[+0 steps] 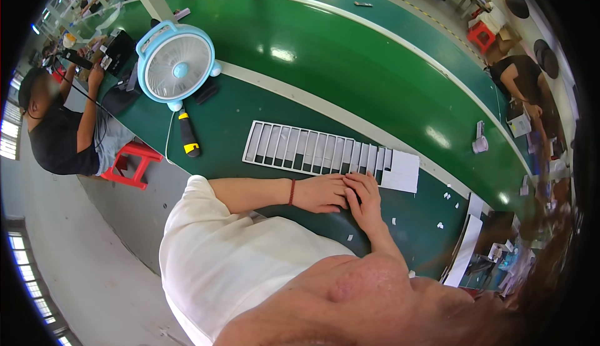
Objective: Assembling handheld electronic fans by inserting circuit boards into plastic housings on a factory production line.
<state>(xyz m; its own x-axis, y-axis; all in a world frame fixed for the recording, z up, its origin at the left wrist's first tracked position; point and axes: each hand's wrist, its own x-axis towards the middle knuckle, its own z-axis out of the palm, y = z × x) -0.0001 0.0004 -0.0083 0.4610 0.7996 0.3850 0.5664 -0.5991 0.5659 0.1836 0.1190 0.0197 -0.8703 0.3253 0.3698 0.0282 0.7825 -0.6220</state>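
A long white slotted sheet [300, 149] lies on the green table in front of me. Narrow strips divide its row of openings, and its right end is a plain white panel [402, 171]. My left hand [320, 192], a red band at its wrist, reaches in from the left along the sheet's near edge. Meeting it there, my right hand [364, 197] has its bent fingers closed on the same edge. The fingers of both hands overlap, so part of the left fingertips is hidden. Small white scraps [394, 221] are scattered on the table to the right.
A light-blue fan [178, 68] stands at the left, beside a black-and-yellow handled tool [187, 135]. Beyond a pale rail runs a bright green belt [350, 46]. White strips [464, 249] lie at the right. A person [65, 121] sits at the left near a red stool [134, 162].
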